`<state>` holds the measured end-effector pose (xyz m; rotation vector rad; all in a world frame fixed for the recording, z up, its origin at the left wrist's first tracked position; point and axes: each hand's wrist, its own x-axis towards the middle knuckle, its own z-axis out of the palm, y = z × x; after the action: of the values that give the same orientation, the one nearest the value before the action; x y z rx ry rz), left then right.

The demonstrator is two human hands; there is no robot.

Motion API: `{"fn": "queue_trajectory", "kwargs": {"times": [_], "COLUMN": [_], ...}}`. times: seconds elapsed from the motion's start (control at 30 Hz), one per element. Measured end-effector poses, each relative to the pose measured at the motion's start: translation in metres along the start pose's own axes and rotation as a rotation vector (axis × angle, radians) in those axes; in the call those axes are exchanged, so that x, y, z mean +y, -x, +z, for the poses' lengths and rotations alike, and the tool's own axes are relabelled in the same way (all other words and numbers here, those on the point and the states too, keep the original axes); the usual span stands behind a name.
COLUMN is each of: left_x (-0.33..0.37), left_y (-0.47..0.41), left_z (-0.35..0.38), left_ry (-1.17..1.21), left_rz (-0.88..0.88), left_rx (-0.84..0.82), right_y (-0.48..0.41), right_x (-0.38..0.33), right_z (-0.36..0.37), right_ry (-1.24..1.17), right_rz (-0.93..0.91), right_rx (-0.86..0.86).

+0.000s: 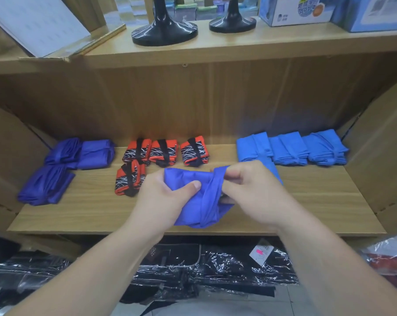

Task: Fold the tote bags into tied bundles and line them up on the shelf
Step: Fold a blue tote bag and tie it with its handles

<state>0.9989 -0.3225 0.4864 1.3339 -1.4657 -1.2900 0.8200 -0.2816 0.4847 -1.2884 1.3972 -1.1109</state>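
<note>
tying off a blue bundle

centre frame, left hand [167,192] grips the folded blue tote bag [193,201] above the shelf [307,201]; right hand [250,185] pinches its strap [212,195]. next, probably: cinch, then place by purple bundles [67,165] at left.

We see our left hand [163,197] and right hand [252,192] bare, both forearms [97,265] bare as far as the lower edge; the left thumbnail [196,184] is short.
</note>
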Motion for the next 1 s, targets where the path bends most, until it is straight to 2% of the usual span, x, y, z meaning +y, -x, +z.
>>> {"fn": "queue_trajectory", "kwargs": {"times": [0.1,0.2,0.27,0.43,0.53,0.63,0.67,0.77,0.83,0.9,0.93,1.0], "left_x": [-0.005,-0.001,0.004,0.007,0.007,0.009,0.012,0.017,0.012,-0.002,-0.006,-0.012], "left_y": [0.004,0.005,0.003,-0.006,-0.006,-0.005,-0.006,-0.005,0.010,0.035,0.042,0.035], "left_z": [-0.002,-0.006,-0.007,0.000,0.004,0.007,0.007,0.002,0.009,0.025,0.032,0.037], "left_ry": [-0.053,-0.120,-0.146,-0.138,-0.055,-0.003,0.014,0.035,-0.103,-0.130,-0.073,0.063], "left_rz": [-0.022,-0.015,-0.022,-0.046,-0.117,-0.133,-0.119,-0.077,-0.046,-0.101,-0.139,-0.183], "left_rx": [-0.006,-0.066,-0.110,-0.101,-0.120,-0.180,-0.203,-0.253,-0.380,-0.493,-0.485,-0.341], "right_y": [0.003,0.012,0.015,0.009,0.004,0.002,0.003,0.005,0.003,-0.001,-0.003,-0.005], "right_x": [-0.005,-0.013,-0.014,0.003,0.018,0.022,0.020,0.013,0.005,-0.010,-0.016,-0.021], "right_z": [-0.014,-0.029,-0.035,-0.024,-0.021,-0.020,-0.017,-0.008,-0.013,-0.022,-0.024,-0.026], "right_ry": [0.121,-0.039,-0.087,0.067,0.400,0.420,0.338,-0.004,-0.160,-0.128,-0.064,0.004], "right_rz": [0.028,0.094,0.095,-0.081,-0.338,-0.531,-0.508,-0.278,-0.148,-0.110,-0.114,-0.115], "right_rx": [-0.236,-0.428,-0.448,-0.156,0.075,0.235,0.268,0.324,0.373,0.281,0.206,0.185]}}
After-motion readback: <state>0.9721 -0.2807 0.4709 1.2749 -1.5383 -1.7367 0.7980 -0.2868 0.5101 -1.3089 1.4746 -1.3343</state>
